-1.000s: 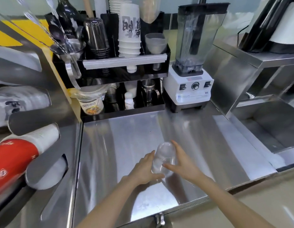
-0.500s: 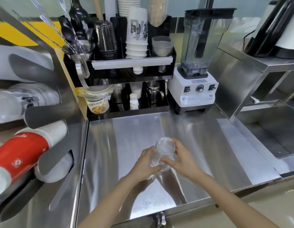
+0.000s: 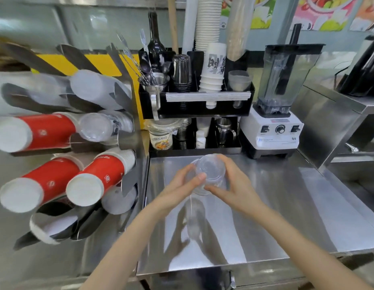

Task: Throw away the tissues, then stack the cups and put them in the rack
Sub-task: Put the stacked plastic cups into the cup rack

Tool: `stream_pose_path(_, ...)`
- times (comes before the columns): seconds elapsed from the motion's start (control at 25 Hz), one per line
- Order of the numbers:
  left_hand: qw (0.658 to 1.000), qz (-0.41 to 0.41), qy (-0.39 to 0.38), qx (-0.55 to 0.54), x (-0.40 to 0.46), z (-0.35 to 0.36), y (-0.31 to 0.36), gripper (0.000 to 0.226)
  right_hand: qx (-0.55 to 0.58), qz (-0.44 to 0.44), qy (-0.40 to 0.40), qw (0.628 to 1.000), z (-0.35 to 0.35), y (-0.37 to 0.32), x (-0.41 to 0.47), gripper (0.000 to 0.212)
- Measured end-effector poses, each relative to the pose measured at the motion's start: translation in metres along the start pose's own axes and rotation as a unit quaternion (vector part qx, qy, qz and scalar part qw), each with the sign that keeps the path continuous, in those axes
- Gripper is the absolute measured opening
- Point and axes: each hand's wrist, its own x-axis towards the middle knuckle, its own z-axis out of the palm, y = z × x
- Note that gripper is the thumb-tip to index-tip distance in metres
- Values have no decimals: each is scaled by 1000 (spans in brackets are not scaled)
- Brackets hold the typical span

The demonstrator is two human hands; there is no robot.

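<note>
Both hands — left hand (image 3: pixel 181 183), right hand (image 3: pixel 234 183) — have lifted the clear cups (image 3: pixel 209 174) higher.

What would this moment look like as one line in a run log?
phase: cups stacked, not yet racked | left hand: holding clear cups | right hand: holding same | above: steel counter | rack: left

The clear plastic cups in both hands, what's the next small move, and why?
Probably carry the clear plastic cups left toward the cup rack. The left hand and right hand hold them together above the steel counter, no tissues show on it, and a row of clear cups already sits in the rack.
</note>
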Motion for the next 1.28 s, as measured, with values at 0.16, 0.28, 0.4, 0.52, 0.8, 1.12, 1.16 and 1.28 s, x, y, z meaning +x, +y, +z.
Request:
stream_pose_path(0.16,994,77,67,26,-29,-22,13,86,13,-48,9,999,12,-35,6,62)
stream_pose_path(0.28,988,118,98,16,-46,-39,22,60,6,-95,3,995,17,-59,12,66)
stream_pose_path(0.4,979,156,135,4,-63,-54,30,66,-12,-154,23,988,23,-81,18,67)
stream_pose_path(0.52,967,184,175,-3,-80,-68,42,54,-6,-186,35,982,31,-103,26,69)
stream_pose_path(0.8,945,189,268,-10,-103,-110,56,74,-5,-242,-11,970,50,-153,60,65)
stream_pose_path(1.12,933,154,321,55,-103,-157,65,68,-17,-249,-31,968,84,-177,98,61)
stream_pose_path(1.16,933,147,322,62,-101,-159,65,67,-24,-244,-34,969,87,-176,101,60)
stream_pose_path(1.28,931,141,327,80,-95,-162,65,59,-41,-230,-43,971,95,-172,107,60)
